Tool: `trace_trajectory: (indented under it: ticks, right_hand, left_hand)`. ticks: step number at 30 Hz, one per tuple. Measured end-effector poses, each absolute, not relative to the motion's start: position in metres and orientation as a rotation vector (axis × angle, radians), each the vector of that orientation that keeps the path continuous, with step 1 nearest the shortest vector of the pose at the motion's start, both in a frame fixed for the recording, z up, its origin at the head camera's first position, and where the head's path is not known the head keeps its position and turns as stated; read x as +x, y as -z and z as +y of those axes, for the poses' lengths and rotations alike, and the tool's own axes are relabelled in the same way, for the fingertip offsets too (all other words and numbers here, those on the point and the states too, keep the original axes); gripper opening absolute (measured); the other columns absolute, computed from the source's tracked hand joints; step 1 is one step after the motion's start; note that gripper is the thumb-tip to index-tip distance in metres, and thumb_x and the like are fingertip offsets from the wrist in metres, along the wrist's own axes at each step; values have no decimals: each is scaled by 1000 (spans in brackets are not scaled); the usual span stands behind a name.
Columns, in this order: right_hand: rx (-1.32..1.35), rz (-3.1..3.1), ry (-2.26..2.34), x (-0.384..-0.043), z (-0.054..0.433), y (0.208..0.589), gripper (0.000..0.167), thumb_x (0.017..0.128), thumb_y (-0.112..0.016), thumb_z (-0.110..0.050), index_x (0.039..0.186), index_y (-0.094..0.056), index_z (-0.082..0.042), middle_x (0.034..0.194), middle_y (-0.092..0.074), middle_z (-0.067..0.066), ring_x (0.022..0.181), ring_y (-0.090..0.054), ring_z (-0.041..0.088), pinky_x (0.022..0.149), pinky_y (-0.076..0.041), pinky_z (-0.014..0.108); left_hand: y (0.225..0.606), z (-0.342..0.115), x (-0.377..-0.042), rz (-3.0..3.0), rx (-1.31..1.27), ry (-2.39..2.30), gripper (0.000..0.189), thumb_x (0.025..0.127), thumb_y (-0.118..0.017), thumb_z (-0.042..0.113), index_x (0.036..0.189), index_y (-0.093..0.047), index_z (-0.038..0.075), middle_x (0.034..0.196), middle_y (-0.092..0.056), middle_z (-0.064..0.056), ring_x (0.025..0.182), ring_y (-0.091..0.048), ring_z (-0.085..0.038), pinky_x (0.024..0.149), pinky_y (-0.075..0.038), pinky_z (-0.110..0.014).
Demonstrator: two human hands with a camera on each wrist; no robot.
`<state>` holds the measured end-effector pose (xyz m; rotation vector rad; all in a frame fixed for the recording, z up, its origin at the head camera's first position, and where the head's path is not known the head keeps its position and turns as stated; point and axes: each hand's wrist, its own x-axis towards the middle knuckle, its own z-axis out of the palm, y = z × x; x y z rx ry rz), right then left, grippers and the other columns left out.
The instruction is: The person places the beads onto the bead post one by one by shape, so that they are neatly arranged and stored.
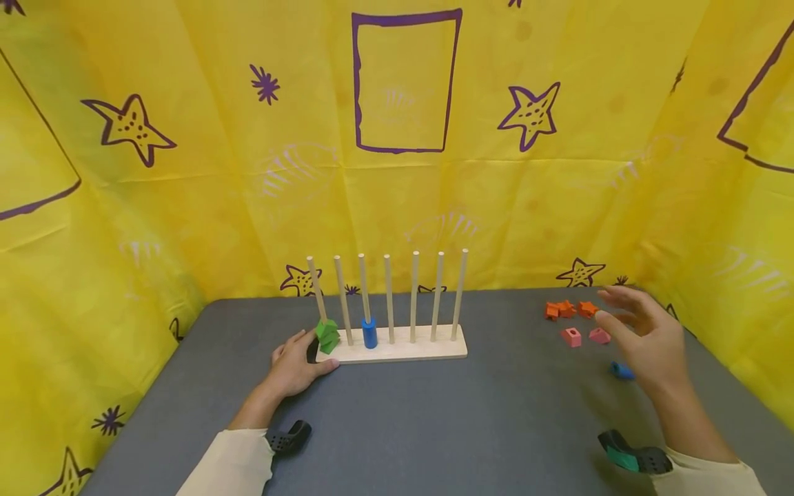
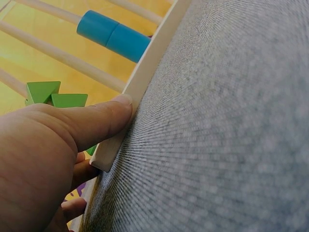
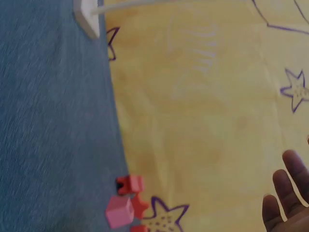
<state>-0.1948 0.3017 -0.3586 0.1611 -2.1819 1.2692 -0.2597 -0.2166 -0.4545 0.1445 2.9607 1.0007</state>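
My left hand (image 1: 291, 365) holds the left end of a wooden peg stand (image 1: 397, 353), thumb along its front edge and fingers round behind. The left wrist view shows the thumb tip pressed on the base's edge. Green triangular blocks (image 1: 327, 336) are stacked on the leftmost peg. On the third peg sit two blue cylinders (image 2: 113, 36), one on the other. My right hand (image 1: 654, 341) hovers at the right, fingers loosely bent with nothing between them. Near it lie orange star blocks (image 1: 566, 308), pink blocks (image 1: 572, 337) and a blue cylinder (image 1: 622, 370).
The stand has several bare upright pegs (image 1: 414, 296) to the right of the blue cylinders. Behind the grey table (image 1: 434, 427) hangs a yellow cloth (image 1: 397, 200) with purple drawings, which also closes off both sides.
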Motion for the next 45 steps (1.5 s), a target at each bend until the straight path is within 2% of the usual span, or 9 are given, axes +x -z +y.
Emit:
trace_trajectory:
  ticks: [15,23,27,30,33,37,41,43,45]
  right_hand:
    - [-51,-2344,-1317,-193,351,403,34,93,-66,-19,126,-62,-9,108,-61,-23,90,-56,-11,70,-42,6]
    - [-195,-2438,-1265,-191,368,423,42,94,-64,-34,128,-60,-9,107,-58,-25,93,-48,-12,68,-40,6]
    - [-236,-2546,-1178,-191,374,434,49,94,-64,-37,131,-57,-6,112,-60,-11,90,-47,-10,64,-42,10]
    - [-216,-2614,-1098,-193,376,442,48,93,-65,-32,131,-57,-4,118,-61,9,94,-54,4,63,-42,12]
    - [-139,-2635,-1024,-195,377,449,43,92,-67,-21,129,-57,-1,119,-61,22,94,-56,9,63,-41,10]
    - [-11,-2633,-968,-196,377,455,39,89,-68,-4,126,-59,2,115,-62,26,88,-52,-6,65,-40,9]
    - [41,-2688,-910,-197,376,456,40,88,-67,-2,127,-58,2,116,-61,27,101,-57,21,80,-45,32]
    - [56,-2716,-876,-197,376,456,40,88,-67,-3,127,-57,3,118,-59,29,107,-53,42,84,-42,51]
    - [69,-2737,-855,-197,376,456,40,88,-67,-2,126,-57,4,119,-57,32,109,-48,53,82,-36,66]
  left_hand:
    - [453,-216,-259,2952,125,-1003,83,84,-75,38,145,-37,-3,143,-37,-30,137,-18,-46,104,-3,-62]
    - [452,-217,-257,2971,174,-1010,81,84,-75,36,144,-39,-3,140,-41,-30,137,-20,-46,103,-5,-62]
    - [451,-217,-257,2975,203,-1011,80,85,-75,36,144,-39,-4,140,-42,-30,137,-20,-46,103,-5,-63]
    - [451,-216,-257,2971,202,-1016,80,85,-75,37,144,-39,-4,140,-42,-30,137,-20,-46,103,-5,-63]
    - [452,-216,-257,2971,198,-1019,81,84,-75,36,144,-39,-4,140,-42,-30,137,-20,-46,103,-5,-62]
    - [452,-216,-258,2971,192,-1015,81,84,-75,36,145,-38,-3,140,-41,-30,137,-20,-45,104,-4,-62]
    - [453,-217,-258,2974,194,-1008,81,84,-75,36,145,-38,-3,140,-41,-30,137,-20,-45,103,-4,-62]
    - [453,-217,-257,2977,198,-1007,81,84,-75,36,144,-38,-3,140,-41,-30,137,-20,-46,103,-4,-63]
    - [453,-217,-257,2976,200,-1010,81,84,-75,35,145,-38,-3,140,-41,-30,137,-20,-46,103,-4,-62]
